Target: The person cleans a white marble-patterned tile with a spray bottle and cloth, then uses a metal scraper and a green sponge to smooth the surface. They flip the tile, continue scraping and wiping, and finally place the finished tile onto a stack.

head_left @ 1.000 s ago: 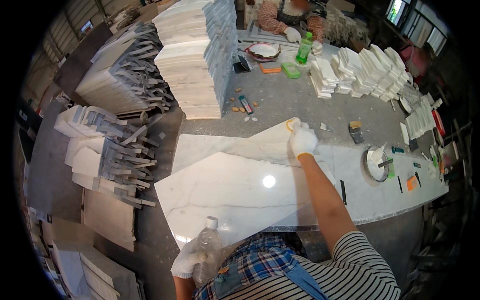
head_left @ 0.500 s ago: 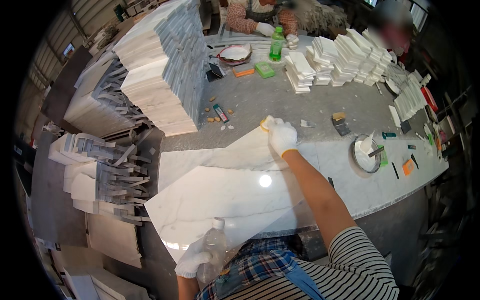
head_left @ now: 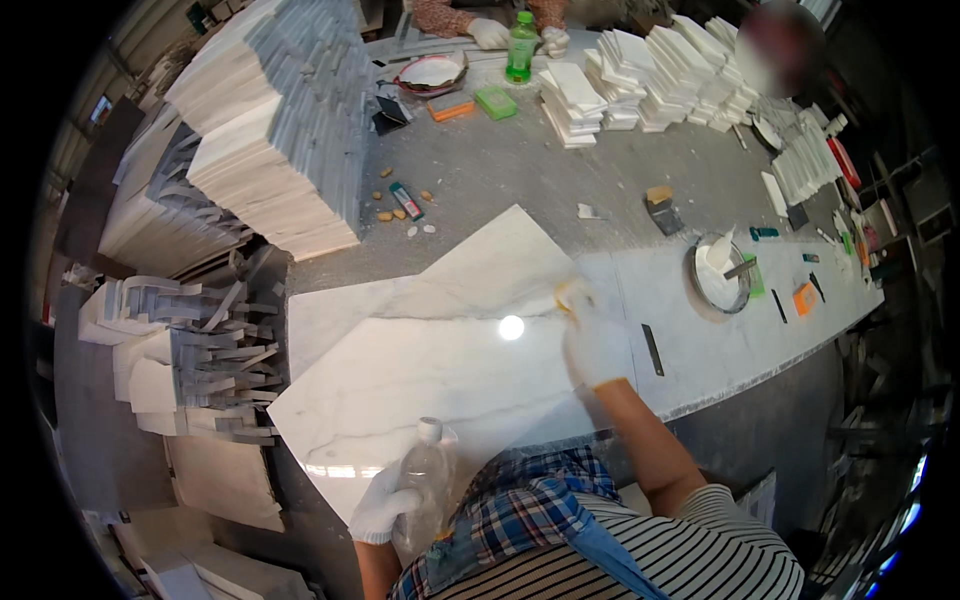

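A polished white marble slab (head_left: 440, 360) with grey veins lies at an angle across paler slabs, its near left corner jutting past the table. My left hand (head_left: 380, 508), in a white knit glove, grips a clear plastic bottle (head_left: 428, 480) by the slab's near corner. The bottle is upright and slightly tilted, with a white cap. On the slab's right edge is my gloved right hand (head_left: 590, 340), smeared by motion, its fingers closed on a small yellow pad (head_left: 565, 297). To its right lies a dark flat blade (head_left: 652, 350).
Tall stacked marble tiles (head_left: 290, 150) stand at the far left; shorter white stacks (head_left: 572, 100) line the back. A bowl of white paste (head_left: 718, 275) sits right. Across the table, a co-worker's gloved hands (head_left: 490, 34) are near a green bottle (head_left: 520, 48).
My right hand has come from the slab's far corner down its right edge, nearer me. My left hand still holds the bottle. The whole view has shifted slightly.
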A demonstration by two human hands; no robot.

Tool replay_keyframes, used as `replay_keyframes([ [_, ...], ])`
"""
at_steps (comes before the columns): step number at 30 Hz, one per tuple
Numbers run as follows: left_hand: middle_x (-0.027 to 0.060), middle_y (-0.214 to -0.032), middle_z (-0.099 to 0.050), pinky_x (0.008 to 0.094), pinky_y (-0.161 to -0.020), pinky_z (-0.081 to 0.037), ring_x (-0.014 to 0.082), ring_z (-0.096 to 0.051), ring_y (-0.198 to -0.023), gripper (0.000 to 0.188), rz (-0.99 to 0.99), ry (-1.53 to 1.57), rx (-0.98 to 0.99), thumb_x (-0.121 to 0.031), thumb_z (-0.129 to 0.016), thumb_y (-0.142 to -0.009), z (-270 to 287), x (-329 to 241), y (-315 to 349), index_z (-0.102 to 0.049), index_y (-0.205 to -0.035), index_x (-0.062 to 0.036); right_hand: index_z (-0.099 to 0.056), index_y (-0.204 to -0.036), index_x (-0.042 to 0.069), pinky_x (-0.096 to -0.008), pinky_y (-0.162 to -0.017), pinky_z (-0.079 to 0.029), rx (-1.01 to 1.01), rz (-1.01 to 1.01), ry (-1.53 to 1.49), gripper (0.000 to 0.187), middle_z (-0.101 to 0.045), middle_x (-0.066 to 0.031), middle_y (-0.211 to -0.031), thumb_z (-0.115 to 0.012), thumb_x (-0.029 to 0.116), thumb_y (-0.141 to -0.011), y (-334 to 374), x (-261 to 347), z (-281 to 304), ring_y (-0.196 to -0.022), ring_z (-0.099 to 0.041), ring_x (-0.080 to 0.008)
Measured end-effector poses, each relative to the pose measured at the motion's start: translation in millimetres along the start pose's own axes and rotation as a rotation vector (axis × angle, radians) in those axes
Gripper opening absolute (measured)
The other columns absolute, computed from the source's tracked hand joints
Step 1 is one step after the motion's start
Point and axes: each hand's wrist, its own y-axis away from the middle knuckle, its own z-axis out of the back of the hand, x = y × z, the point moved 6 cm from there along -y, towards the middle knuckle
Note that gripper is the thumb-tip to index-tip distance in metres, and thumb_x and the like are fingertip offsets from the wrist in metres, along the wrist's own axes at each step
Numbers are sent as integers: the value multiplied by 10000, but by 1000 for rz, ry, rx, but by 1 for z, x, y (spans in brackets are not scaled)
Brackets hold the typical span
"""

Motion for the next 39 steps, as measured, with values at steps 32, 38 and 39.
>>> replay_keyframes([
  [32, 110, -1229, -712, 334, -995, -518, 211, -662, -1121, 692, 27, -7, 124, -340, -776, -849, -12, -9, -62, -625, -1367, 93, -682, -1284, 90, -499, -991, -517, 208, 363, -98, 318, -670, -209, -1272, -524, 154, -1015, 67, 62, -58, -1114, -658, -369],
  [38, 116, -1258, -697, 324, -990, -530, 197, -665, -1132, 985, -92, -8, 37, -508, -858, -741, 10, -21, -30, -547, -1465, 83, -651, -1362, 96, -512, -835, -549, 5, 489, -89, 385, -672, -195, -1238, -550, 158, -996, 71, 31, -19, -974, -687, -373],
  [39, 118, -1258, -695, 327, -990, -530, 200, -666, -1133, 990, -88, -6, 35, -510, -858, -738, 15, -16, -26, -545, -1466, 83, -647, -1369, 90, -520, -845, -549, 83, 339, -8, 388, -674, -203, -1248, -539, 171, -1006, 40, 13, 2, -993, -692, -385],
])
